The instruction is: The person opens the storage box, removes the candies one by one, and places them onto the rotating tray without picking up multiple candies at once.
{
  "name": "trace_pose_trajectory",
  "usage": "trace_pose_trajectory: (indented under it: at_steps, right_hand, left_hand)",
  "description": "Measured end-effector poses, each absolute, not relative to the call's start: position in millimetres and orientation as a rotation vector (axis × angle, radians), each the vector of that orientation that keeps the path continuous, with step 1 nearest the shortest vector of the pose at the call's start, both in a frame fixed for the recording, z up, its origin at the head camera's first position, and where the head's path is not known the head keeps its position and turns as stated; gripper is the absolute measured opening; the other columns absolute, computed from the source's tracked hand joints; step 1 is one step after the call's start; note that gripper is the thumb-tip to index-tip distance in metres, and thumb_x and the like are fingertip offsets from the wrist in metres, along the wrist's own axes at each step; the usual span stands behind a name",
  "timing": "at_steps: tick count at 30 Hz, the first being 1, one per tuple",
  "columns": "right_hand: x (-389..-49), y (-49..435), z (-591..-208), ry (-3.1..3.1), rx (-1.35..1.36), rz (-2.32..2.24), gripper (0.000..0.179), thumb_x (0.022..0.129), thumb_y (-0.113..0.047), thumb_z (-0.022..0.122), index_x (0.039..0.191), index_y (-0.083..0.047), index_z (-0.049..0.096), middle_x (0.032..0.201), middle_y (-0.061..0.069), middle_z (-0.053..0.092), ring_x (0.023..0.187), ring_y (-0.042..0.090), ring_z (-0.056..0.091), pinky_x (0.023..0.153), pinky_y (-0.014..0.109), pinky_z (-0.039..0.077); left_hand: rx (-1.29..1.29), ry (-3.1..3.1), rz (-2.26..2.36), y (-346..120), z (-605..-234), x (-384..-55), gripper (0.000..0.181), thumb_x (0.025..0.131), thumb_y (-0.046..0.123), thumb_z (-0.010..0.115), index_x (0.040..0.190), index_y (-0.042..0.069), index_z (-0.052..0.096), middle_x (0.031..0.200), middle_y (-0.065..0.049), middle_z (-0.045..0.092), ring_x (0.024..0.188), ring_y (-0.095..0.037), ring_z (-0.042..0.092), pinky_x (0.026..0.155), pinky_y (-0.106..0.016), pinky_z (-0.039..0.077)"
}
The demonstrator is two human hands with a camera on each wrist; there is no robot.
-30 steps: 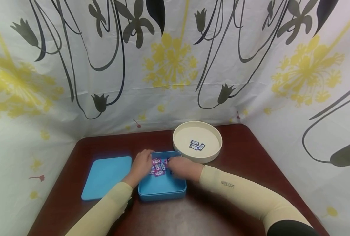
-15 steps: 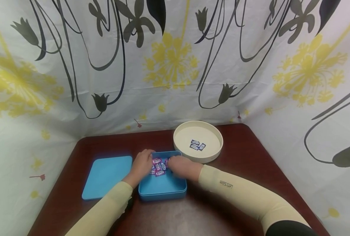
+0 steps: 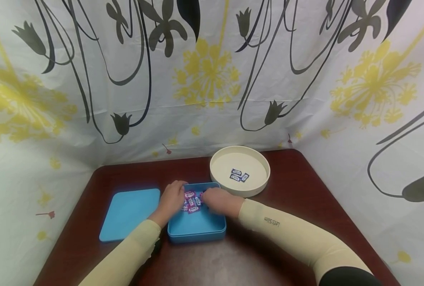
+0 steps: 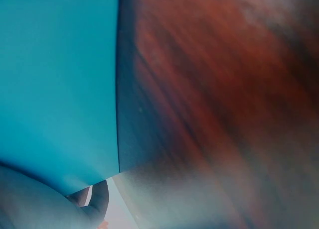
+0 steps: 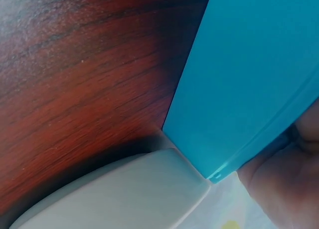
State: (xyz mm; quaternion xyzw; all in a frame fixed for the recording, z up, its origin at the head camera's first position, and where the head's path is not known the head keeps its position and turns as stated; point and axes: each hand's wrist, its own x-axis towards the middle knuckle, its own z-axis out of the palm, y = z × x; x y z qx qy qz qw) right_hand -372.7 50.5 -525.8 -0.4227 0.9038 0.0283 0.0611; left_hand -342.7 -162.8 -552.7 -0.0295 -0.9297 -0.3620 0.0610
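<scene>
A blue rectangular box [image 3: 196, 226] stands open on the table, with several small pink and blue printed packets [image 3: 191, 201] lying in its far half. My left hand [image 3: 171, 201] grips the box's left wall near the far corner; in the left wrist view its fingers bend past the blue side. Over the right wall reaches my right hand [image 3: 221, 202], fingers curled down into the box among the packets. Its fingertips are mostly hidden behind the hand, so I cannot tell whether they pinch a packet. The right wrist view shows the curled fingers [image 5: 279, 181] inside the rim.
Behind the box on the right, close to its corner, stands a round cream tray [image 3: 219, 171] with 3 blue-and-white packets [image 3: 238, 176] in it. A flat blue lid [image 3: 129, 214] lies to the left. Patterned cloth [image 3: 208, 131] hangs along the table's far edge.
Almost nothing differs. Both hands stay at the box, and the right forearm shifts very slightly to the left.
</scene>
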Motion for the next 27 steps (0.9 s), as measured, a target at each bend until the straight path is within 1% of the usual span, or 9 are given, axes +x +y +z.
trace_pose_trajectory:
  at_steps: [12, 27]
  right_hand:
    - [-367.7, 50.2, -521.2, 2.741, -1.178, 0.086, 0.029, 0.100, -0.027, 0.085, 0.126, -0.016, 0.081, 0.107, 0.000, 0.079, 0.097, 0.017, 0.074, 0.098, 0.034, 0.063]
    - [-367.3, 49.0, -516.9, 2.714, -1.142, 0.019, 0.031, 0.097, -0.030, 0.089, 0.124, -0.017, 0.081, 0.102, -0.003, 0.078, 0.093, 0.014, 0.072, 0.096, 0.032, 0.063]
  left_hand:
    - [-0.102, -2.801, -1.084, -161.3, -553.3, -344.0, 0.036, 0.117, 0.024, 0.054, 0.147, 0.009, 0.067, 0.144, -0.012, 0.068, 0.135, -0.034, 0.060, 0.112, -0.057, 0.055]
    - [-0.094, -2.823, -1.087, -163.0, -553.5, -344.4, 0.036, 0.117, 0.024, 0.053, 0.147, 0.010, 0.067, 0.144, -0.012, 0.067, 0.134, -0.034, 0.060, 0.112, -0.058, 0.055]
